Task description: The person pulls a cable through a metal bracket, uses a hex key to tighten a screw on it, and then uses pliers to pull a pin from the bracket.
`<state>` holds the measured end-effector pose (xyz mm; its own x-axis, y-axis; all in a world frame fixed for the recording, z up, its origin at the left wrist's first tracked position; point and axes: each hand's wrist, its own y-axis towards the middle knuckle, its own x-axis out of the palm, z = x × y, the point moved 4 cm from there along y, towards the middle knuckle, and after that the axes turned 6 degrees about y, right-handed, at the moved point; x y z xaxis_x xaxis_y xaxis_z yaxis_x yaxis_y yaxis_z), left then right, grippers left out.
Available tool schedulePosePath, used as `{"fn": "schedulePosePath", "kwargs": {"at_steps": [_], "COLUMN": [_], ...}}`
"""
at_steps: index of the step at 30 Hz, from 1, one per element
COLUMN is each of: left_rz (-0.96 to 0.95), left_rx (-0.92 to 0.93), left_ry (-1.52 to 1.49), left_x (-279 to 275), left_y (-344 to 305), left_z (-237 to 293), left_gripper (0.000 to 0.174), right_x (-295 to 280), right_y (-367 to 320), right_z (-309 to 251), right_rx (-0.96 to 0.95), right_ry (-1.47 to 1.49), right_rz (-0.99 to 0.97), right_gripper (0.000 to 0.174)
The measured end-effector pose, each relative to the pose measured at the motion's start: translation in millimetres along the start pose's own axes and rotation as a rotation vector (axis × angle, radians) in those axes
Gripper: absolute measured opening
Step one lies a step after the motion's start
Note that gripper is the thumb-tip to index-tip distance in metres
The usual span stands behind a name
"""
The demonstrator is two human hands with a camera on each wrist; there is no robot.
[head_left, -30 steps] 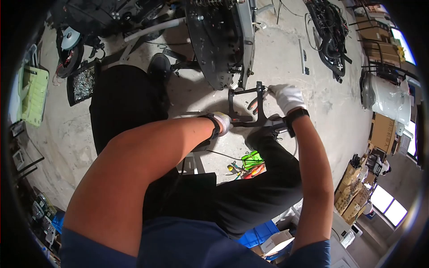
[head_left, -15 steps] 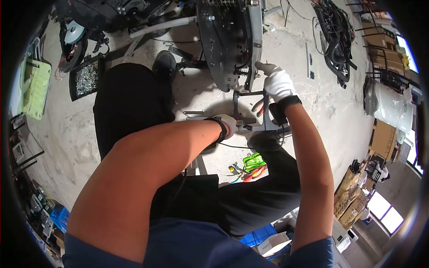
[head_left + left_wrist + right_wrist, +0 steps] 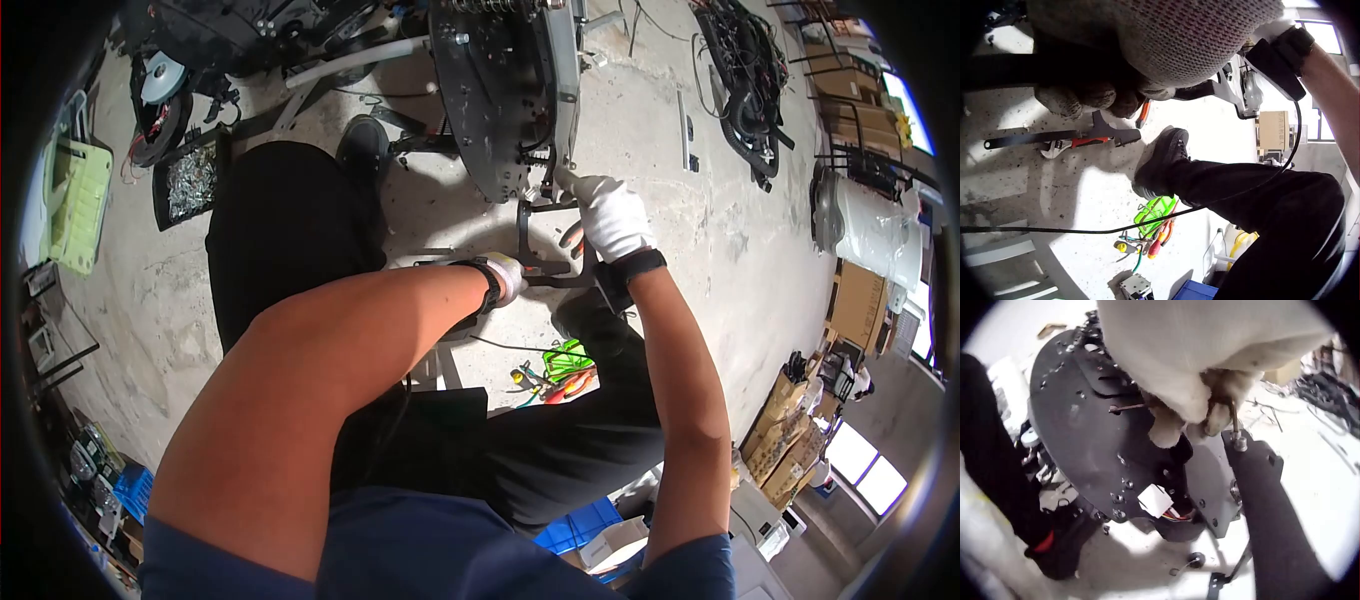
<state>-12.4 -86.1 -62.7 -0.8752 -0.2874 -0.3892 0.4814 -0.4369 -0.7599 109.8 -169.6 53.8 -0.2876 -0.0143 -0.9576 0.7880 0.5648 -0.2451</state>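
Over concrete (image 3: 705,250), left fingers (image 3: 1097,95) gripping black bar (image 3: 997,72), right fingers (image 3: 1165,430) pinching bent metal rod (image 3: 1234,417)

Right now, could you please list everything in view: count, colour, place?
frame: 1, black, left hand
hex key: 1, brownish, right hand
machine: 1, mostly black, top
wrench: 1, silver and red, floor
tool tray: 1, green, floor
hand tools: several, multicoloured, floor
screw tray: 1, black, left
cable bundle: 1, black, upper right
panel: 1, pale green, left
boxes: several, brown, right
bins: several, blue, bottom
shoes: 2, black, floor
left hand: 1, white glove, on frame
right hand: 1, white glove, centre
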Motion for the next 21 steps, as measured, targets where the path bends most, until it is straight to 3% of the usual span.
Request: {"fn": "schedulePosePath", "kwargs": {"at_steps": [3, 5, 7, 9, 12, 14, 21], "left_rz": [0.028, 0.033, 0.038, 0.033, 0.021, 0.021, 0.004], "left_rx": [0.026, 0.023, 0.021, 0.028, 0.025, 0.024, 0.021], "left_ry": [0.051, 0.051, 0.051, 0.086, 0.090, 0.090, 0.083], "left_x": [-6.8, -10.7, -10.6, -9.1, -8.8, -8.5, -8.5], "left_y": [-4.7, -8.2, -7.5, -5.0, -4.3, -5.6, -6.4], "left_z": [3.2, 3.8, 3.8, 3.3, 3.2, 3.6, 6.8], "left_gripper": [0.035, 0.035, 0.034, 0.035, 0.035, 0.035, 0.036], "right_x": [-7.1, 1.8, -10.5, -10.2, 2.3, 0.0, -1.6], "right_y": [-7.2, -12.3, -16.8, -22.0, -21.3, -23.9, -34.8], "right_z": [2.2, 19.6, 11.5, 12.0, 27.4, 23.6, 35.5], "right_rx": [-0.139, -0.073, -0.294, -0.305, -0.180, -0.386, -0.420], "right_ry": [-0.089, -0.105, -0.004, -0.054, 0.107, -0.022, -0.001], "right_rz": [-0.037, -0.067, 0.036, 0.038, -0.016, 0.004, -0.042], "right_gripper": [0.021, 0.019, 0.018, 0.020, 0.022, 0.025, 0.030]}}
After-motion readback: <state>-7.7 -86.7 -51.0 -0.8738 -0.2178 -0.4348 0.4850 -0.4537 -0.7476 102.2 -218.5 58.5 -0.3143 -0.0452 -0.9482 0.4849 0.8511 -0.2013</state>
